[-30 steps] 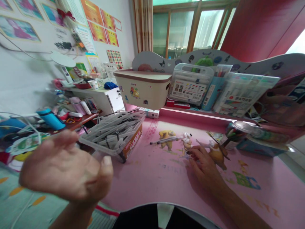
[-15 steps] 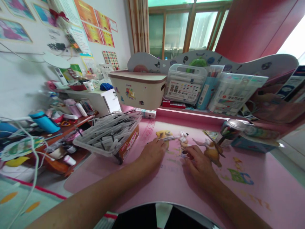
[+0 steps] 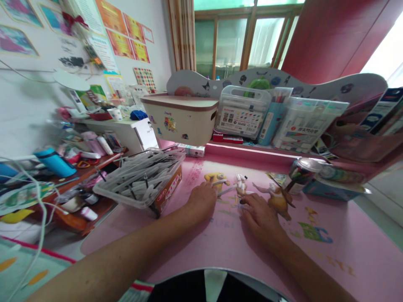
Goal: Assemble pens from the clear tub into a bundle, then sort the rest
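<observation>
My left hand (image 3: 202, 202) rests low over the pink desk (image 3: 201, 247), fingers closed on a clear pen barrel (image 3: 227, 191). Another thin, pale barrel (image 3: 219, 182) lies just beyond those fingertips. To the right, my right hand (image 3: 258, 216) is bent with fingertips together near the desk. A small dark piece (image 3: 242, 201) shows at its fingertips, too small to name. Past the right hand lie small white pieces with a black end (image 3: 242, 178). Left of my left hand stands a clear plastic tub (image 3: 126, 193) heaped with translucent pen barrels (image 3: 147, 167).
A lidded cream bin (image 3: 179, 121), a clear marker case (image 3: 242, 113) and a marker box (image 3: 308, 126) stand on the shelf behind. A drink can (image 3: 304, 172) and a blue box (image 3: 333, 188) sit at the right. A cluttered side shelf (image 3: 103, 161) is at the left.
The barrel at my left fingertips has shifted, and two barrels now show apart there. My right hand has turned slightly, its fingers lower. The whole view has moved a little.
</observation>
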Demonstrator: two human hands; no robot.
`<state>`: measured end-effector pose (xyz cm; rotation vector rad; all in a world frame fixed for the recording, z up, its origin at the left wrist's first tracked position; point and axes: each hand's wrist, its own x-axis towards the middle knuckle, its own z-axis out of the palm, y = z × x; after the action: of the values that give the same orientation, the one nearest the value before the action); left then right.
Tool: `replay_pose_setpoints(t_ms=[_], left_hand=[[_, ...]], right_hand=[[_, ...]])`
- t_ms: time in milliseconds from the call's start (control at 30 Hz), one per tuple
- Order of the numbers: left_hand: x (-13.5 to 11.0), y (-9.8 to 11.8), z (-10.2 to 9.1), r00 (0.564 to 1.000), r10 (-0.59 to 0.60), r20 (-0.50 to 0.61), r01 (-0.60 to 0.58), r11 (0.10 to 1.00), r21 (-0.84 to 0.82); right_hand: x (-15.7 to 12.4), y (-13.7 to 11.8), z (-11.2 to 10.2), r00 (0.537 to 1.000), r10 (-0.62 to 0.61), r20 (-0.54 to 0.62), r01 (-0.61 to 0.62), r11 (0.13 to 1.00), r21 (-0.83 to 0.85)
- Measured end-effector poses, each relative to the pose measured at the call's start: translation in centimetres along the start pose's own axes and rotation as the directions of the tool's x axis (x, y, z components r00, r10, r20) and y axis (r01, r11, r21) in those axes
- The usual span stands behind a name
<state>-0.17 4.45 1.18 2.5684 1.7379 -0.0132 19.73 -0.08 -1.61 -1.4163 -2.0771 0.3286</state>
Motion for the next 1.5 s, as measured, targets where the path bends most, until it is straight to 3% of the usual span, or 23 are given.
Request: replay_pose_setpoints(t_ms=[133,267,400,467,500,567,633,667,733,800,867,967,1067,1300,1500], left_hand=[[-0.7,0.2,0.0,0.999,0.026,0.023,-0.026,0.999,-0.020],[-2.1,0.7,-0.7,0.985,0.168,-0.036,-0.170,0.984,-0.061],[-3.1,1.0,-1.7,0.948,0.285,-0.142,-0.308,0.934,-0.183],[-3.1,1.1,-2.2,0.934,0.244,-0.261,-0.324,0.885,-0.334],[-2.9,1.1,-2.4,0.931,0.161,-0.327,-0.303,0.842,-0.447],[-2.5,1.5,-2.5,0.920,-0.118,-0.373,-0.212,0.650,-0.730],[-2.0,2.3,-2.1,0.917,-0.332,-0.222,-0.115,0.313,-0.943],[-1.8,2.8,-1.8,0.935,-0.336,-0.112,-0.065,0.149,-0.987],[-1.6,3.9,-0.8,0.979,-0.194,0.068,0.052,-0.087,-0.995],[-1.5,4.9,0.3,0.988,-0.065,0.141,0.124,-0.215,-0.969],[-1.4,5.5,1.3,0.991,-0.050,0.126,0.106,-0.292,-0.951],[-1.4,5.8,2.1,0.996,-0.068,0.064,0.035,-0.360,-0.932],[-1.3,5.5,2.4,0.999,-0.014,0.043,0.033,-0.427,-0.904],[-0.9,5.2,3.1,0.997,-0.074,-0.003,-0.018,-0.200,-0.980],[-1.0,5.5,3.8,0.995,-0.099,0.034,0.010,-0.232,-0.973]], right_hand=[[0.0,1.1,0.6,0.999,0.033,-0.014,-0.034,0.989,-0.143],[0.0,1.5,0.8,0.994,-0.036,-0.102,0.021,0.989,-0.148],[0.0,0.8,0.4,0.996,-0.087,0.018,0.088,0.991,-0.100],[0.1,0.5,0.0,0.997,-0.043,0.061,0.046,0.997,-0.054],[0.1,0.3,-0.3,0.998,-0.004,0.069,0.006,1.000,-0.023],[0.1,0.1,-0.8,0.994,0.085,0.070,-0.089,0.995,0.046],[0.0,-0.2,-1.1,0.988,0.150,0.047,-0.155,0.981,0.118],[-0.2,-0.3,-1.2,0.987,0.156,0.044,-0.161,0.975,0.155],[-0.4,-0.7,-1.2,0.990,0.131,0.050,-0.139,0.964,0.228],[-0.4,-1.0,-1.2,0.992,0.098,0.075,-0.116,0.949,0.293],[-0.2,-1.2,-1.1,0.989,0.095,0.111,-0.129,0.926,0.355],[0.2,-1.4,-1.2,0.979,0.097,0.178,-0.167,0.885,0.434],[0.4,-1.2,-1.2,0.971,0.124,0.205,-0.206,0.870,0.448],[0.2,-1.4,-0.5,0.952,0.145,0.271,-0.285,0.747,0.601],[0.4,-1.4,-0.3,0.949,0.116,0.293,-0.279,0.743,0.608]])
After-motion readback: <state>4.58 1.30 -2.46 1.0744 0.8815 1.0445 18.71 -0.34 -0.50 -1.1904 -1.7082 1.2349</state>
